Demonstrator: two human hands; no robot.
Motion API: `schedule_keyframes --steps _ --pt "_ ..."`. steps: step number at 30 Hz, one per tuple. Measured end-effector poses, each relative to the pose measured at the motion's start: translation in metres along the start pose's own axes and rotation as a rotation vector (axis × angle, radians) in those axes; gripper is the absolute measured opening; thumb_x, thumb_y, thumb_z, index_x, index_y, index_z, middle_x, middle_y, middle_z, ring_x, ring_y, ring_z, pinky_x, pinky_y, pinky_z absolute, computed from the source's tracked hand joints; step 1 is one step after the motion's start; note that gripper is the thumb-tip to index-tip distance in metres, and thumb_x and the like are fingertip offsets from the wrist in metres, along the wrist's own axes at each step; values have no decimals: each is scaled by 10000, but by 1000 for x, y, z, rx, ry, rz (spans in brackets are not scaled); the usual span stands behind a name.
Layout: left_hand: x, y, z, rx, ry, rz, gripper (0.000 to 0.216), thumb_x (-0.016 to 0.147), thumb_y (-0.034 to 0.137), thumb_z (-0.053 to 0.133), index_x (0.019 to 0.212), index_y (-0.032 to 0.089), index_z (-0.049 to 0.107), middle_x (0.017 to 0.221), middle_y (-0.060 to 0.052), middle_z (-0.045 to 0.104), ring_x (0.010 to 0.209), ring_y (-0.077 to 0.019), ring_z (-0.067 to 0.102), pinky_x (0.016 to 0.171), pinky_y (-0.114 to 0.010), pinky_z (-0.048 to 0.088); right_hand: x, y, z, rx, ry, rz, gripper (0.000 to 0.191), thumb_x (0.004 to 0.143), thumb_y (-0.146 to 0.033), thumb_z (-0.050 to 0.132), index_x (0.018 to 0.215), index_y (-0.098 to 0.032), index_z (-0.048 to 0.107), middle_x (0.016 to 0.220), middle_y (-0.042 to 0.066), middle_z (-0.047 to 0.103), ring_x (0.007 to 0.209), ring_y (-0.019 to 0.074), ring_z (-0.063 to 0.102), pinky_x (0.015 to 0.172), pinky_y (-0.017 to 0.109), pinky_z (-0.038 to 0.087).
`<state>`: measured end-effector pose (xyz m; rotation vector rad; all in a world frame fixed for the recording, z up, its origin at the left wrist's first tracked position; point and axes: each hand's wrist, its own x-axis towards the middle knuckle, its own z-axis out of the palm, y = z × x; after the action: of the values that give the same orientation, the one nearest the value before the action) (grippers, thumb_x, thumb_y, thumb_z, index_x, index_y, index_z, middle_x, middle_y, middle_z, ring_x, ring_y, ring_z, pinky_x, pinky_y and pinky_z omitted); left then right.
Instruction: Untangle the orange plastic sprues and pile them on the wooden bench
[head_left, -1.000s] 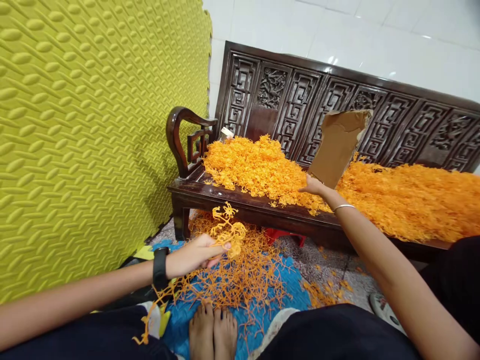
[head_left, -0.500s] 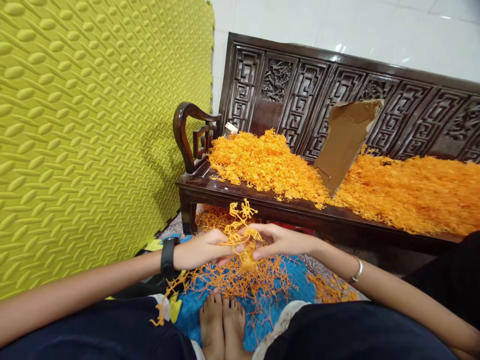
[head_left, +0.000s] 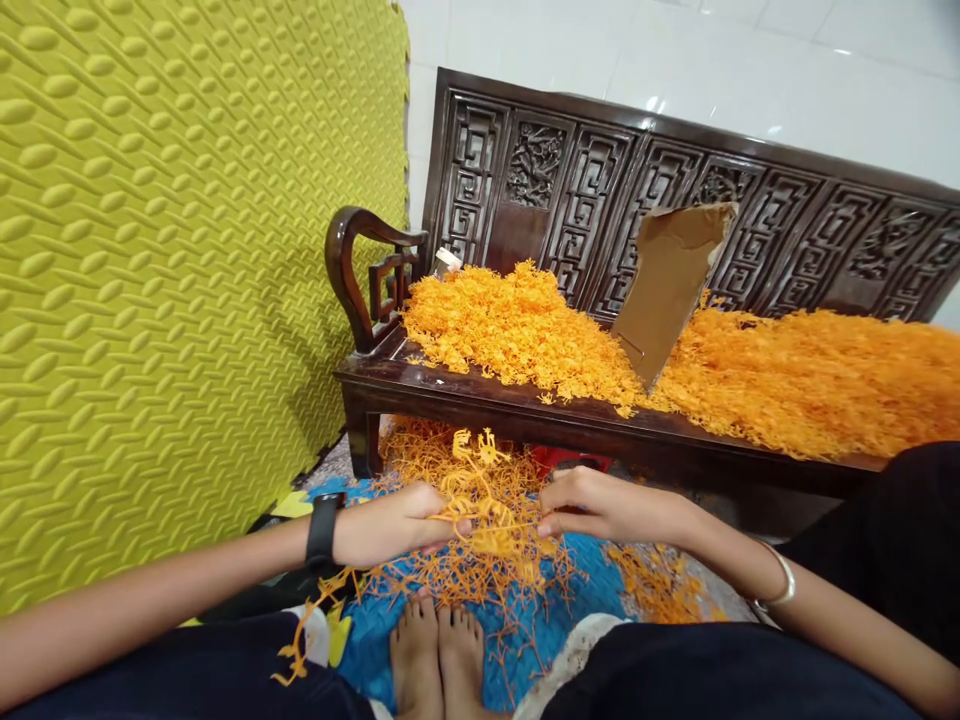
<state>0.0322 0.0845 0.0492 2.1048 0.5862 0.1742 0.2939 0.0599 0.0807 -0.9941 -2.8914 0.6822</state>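
My left hand (head_left: 390,524) is closed around an orange plastic sprue (head_left: 487,452), a branching strand with small star-like pieces at its upper end. To its right, my right hand (head_left: 611,506) pinches the end of a thin orange strand that runs across from the left hand. Some of the sprue blurs against the heap of orange stems (head_left: 495,570) lying beneath on the blue mat. One more orange branch (head_left: 298,645) hangs below my left wrist, over the leg.
A dark carved wooden bench (head_left: 480,385) stands ahead. On it lie a pile of small orange pieces (head_left: 502,320) and a larger orange pile (head_left: 810,375), with an upright cardboard sheet (head_left: 671,285) between them. A yellow foam mat (head_left: 187,250) rises at left. My feet (head_left: 439,650) rest on the blue mat (head_left: 367,640).
My hands have moved apart, the right one going rightward, with a strand now stretched between them. The held sprue sits slightly lower. The whole view has shifted a little.
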Motion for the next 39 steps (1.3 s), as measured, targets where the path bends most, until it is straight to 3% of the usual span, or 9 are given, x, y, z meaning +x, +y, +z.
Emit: schedule_keyframes --steps 15,18,21,24,27,31,33,36,39 --pt "-2 15 -3 -187 -10 -86 506 835 538 392 489 170 353 399 71 262 380 -57 211 385 -221 173 -16 -4 -7 -35 171 -18 337 903 -347 434 707 -127 596 616 4 558 573 73 453 659 218 352" --pt "-7 12 -9 -167 -26 -42 510 838 529 394 482 164 373 395 68 275 383 -58 229 396 -223 182 -29 12 -9 -197 241 16 409 921 -380 369 693 -130 599 606 24 569 563 93 479 658 242 365" --pt "-16 0 -20 -195 49 -43 534 823 537 417 447 165 347 383 72 255 372 -50 206 396 -226 160 -53 41 -8 -351 370 199 457 927 -402 318 718 -133 623 649 68 610 613 138 547 649 266 395" --pt "-18 -12 -26 -267 173 -98 545 805 558 426 433 170 337 361 77 242 348 -44 195 379 -222 137 -64 63 -1 -309 406 298 387 915 -403 350 924 -159 650 820 87 659 761 175 606 705 283 442" --pt "-8 -13 -22 -321 183 -96 530 781 563 463 445 167 361 370 76 263 353 -44 210 375 -212 149 -49 73 1 -239 465 318 361 912 -377 364 1099 -172 595 945 94 654 862 193 606 781 320 457" --pt "5 -5 -14 -407 236 -95 519 781 565 465 462 170 356 375 86 233 353 -43 175 371 -210 125 -16 99 -28 -159 749 481 407 863 -370 423 1177 -125 506 862 97 652 785 206 614 780 364 469" --pt "6 0 -12 -412 268 -101 518 787 560 463 464 167 367 375 85 234 353 -43 174 374 -212 123 -4 121 -55 -159 859 531 465 839 -368 441 1226 -112 445 991 136 618 926 242 586 860 418 431" --pt "3 5 -10 -416 267 -82 519 800 548 455 461 162 383 374 84 233 357 -44 173 383 -216 126 5 149 -91 -144 889 554 659 758 -423 550 1309 -123 349 1331 196 378 1255 347 317 992 553 257" --pt "1 10 -11 -419 270 -54 515 808 535 451 461 160 392 376 84 232 363 -46 169 394 -220 136 11 152 -104 -78 837 549 759 679 -464 636 1316 -161 354 1411 180 260 1316 387 163 1010 604 176"
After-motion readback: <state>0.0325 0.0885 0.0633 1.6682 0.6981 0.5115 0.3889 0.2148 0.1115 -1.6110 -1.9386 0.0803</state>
